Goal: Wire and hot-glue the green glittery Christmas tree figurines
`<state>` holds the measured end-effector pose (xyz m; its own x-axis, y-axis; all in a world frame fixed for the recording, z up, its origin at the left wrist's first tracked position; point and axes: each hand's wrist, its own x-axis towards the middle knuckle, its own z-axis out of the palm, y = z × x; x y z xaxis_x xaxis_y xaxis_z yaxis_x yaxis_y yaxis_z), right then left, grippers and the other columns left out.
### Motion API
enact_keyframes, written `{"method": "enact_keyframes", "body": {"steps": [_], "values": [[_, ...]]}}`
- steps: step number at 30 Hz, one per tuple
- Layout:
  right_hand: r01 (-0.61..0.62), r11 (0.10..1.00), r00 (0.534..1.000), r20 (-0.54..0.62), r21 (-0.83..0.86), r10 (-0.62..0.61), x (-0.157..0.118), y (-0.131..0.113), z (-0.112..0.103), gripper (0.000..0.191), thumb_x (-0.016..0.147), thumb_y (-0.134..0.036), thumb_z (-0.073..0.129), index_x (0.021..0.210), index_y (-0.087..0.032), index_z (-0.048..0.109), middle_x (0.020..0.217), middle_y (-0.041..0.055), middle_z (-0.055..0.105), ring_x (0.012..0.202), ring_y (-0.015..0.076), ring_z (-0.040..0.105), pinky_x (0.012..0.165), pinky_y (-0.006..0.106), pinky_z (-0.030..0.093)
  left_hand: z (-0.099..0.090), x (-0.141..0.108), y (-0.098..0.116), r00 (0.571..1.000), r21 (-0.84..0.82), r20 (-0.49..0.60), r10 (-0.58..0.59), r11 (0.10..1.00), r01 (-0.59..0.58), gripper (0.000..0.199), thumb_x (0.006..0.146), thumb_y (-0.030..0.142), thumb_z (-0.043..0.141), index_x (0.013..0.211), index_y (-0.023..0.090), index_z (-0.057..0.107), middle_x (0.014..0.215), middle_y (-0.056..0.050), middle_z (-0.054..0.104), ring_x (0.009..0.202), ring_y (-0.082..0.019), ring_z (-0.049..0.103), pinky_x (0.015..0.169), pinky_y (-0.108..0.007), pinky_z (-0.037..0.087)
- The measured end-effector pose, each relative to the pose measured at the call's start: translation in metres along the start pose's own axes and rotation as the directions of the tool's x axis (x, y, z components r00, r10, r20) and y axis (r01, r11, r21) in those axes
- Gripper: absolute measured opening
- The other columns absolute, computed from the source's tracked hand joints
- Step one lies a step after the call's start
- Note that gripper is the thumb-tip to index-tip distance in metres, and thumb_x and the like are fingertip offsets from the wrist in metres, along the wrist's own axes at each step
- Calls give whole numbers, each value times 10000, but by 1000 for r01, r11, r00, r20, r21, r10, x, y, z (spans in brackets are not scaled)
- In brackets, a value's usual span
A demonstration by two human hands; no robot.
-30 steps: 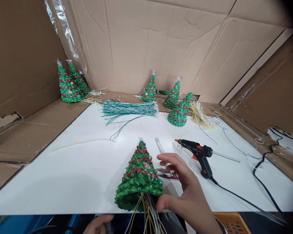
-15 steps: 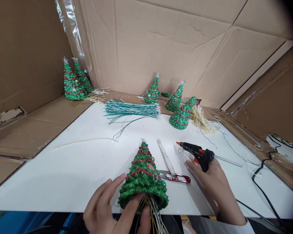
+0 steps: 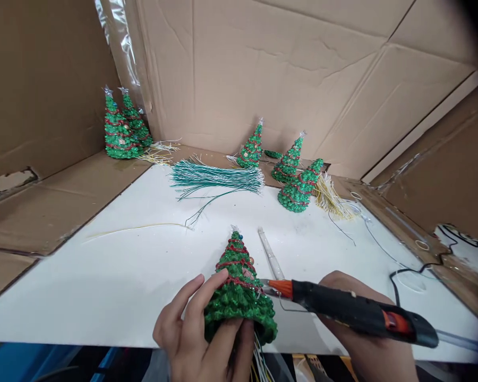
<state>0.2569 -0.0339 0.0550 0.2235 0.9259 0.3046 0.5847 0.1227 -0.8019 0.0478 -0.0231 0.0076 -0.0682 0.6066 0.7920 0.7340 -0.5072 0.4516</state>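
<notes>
My left hand [image 3: 199, 329] is closed on a small green Christmas tree [image 3: 242, 300] with red garland, thumb and fingers reaching into its hollow base. White and yellow wires [image 3: 262, 363] trail down out of that base. In my right hand [image 3: 376, 353] is a black hot glue gun [image 3: 342, 309], its orange nozzle pointing left, close to the tree's right side. Whether the nozzle touches the tree I cannot tell. Behind the gun lie thread snips, mostly hidden, with only some blade [image 3: 264, 284] showing. A clear, whitish stick [image 3: 270, 253] rests just beyond.
A bundle of green wires [image 3: 217, 178] lies at the back of the white board [image 3: 135, 281]. Several finished-looking trees [image 3: 298, 188] stand behind, at right and far left. Yellow-white wires [image 3: 332, 196] and a black cord [image 3: 396, 286] are on the right. Cardboard walls [image 3: 263, 79] enclose the board.
The glue gun has been lifted and brought left and nearer, its nozzle now beside the tree and its body over the snips. My left fingers have shifted slightly on the tree.
</notes>
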Motion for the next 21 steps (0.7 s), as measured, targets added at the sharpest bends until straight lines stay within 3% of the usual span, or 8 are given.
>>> {"method": "enact_keyframes", "body": {"steps": [6,21], "values": [[59,988,989,-124,-145,-77,-6,-3,9,422,906,-437,648,550,-243,532,549,-4,565,465,148,435,448,291,319,0,2,1,1000,-9,-16,5,1000,-5,166,836,126,724,751,264,688,1285,-35,691,1200,-294,577,1029,-464,346],[163,965,980,-76,-204,-182,-9,6,6,427,968,-353,617,595,-235,444,573,-42,463,478,116,386,466,269,309,5,0,3,999,-18,-45,20,1000,-21,175,829,103,721,770,262,680,1255,-23,688,1171,-280,583,998,-461,356]]}}
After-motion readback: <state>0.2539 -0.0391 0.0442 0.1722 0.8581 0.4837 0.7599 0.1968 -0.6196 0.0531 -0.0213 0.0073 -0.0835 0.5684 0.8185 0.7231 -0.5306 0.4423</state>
